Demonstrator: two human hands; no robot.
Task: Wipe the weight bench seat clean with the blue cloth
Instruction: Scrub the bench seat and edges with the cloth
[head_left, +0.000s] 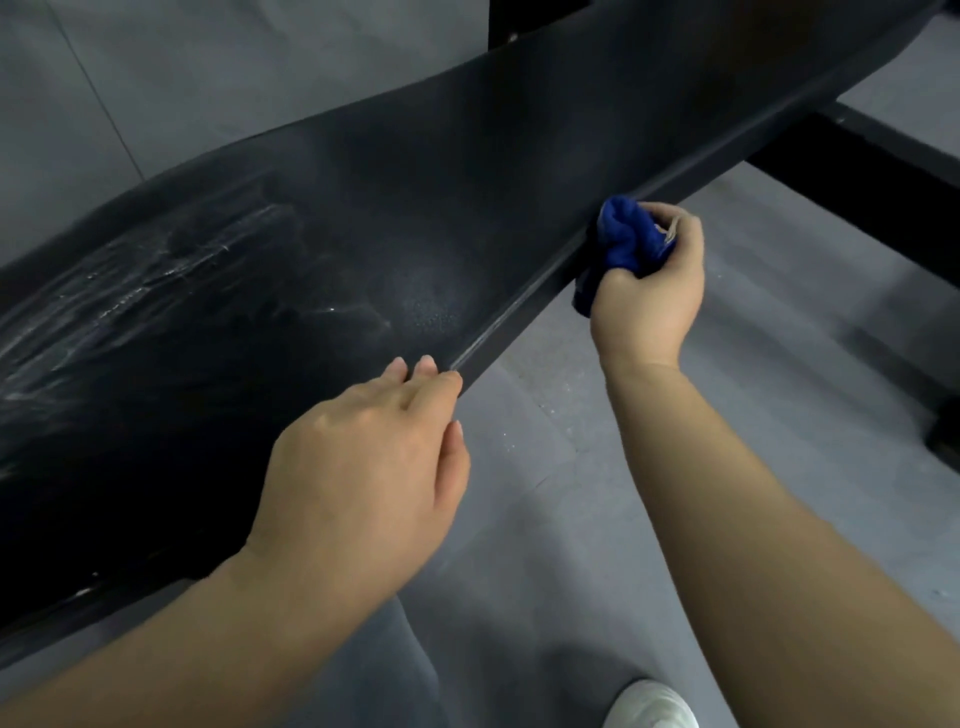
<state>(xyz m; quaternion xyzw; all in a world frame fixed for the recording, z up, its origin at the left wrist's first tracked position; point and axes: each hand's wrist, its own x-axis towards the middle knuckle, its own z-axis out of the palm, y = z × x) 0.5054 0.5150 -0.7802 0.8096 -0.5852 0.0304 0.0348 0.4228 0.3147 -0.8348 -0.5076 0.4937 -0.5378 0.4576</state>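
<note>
The black padded bench seat (322, 218) runs diagonally from lower left to upper right, with wet streaks on its left part and fine droplets near the middle. My right hand (649, 291) grips the bunched blue cloth (621, 239) and holds it against the seat's near side edge. My left hand (363, 467) rests on the seat near that same edge, fingers straight and flat on the pad. Part of the cloth is hidden inside my fist.
The black metal bench frame (857, 171) extends to the right under the seat. Grey floor (597, 467) lies below and to the right of the bench. A white shoe (649, 701) shows at the bottom edge, beside a grey trouser leg.
</note>
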